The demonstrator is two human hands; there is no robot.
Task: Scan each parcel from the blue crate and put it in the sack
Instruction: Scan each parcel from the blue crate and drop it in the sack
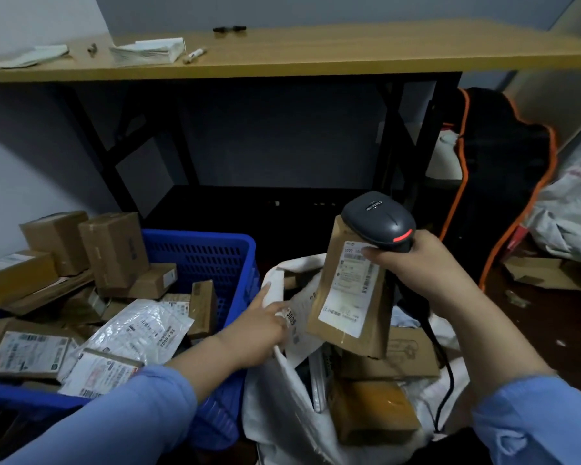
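My right hand (413, 263) grips a grey barcode scanner (379, 219) and, with the thumb pressed on its label, a flat brown parcel (349, 297). The parcel hangs upright over the open mouth of the white sack (282, 404). Several brown parcels lie inside the sack. My left hand (259, 330) holds the sack's near-left rim, with its index finger stretched out along the cloth. To the left stands the blue crate (198, 253), piled with cardboard boxes and plastic mailer bags.
A wooden table (316, 52) with black legs stands behind, with papers (148, 52) on it. A black bag with orange trim (503, 169) stands at the right, with white bags (564, 216) and flattened cardboard (544, 273) beyond it on the floor.
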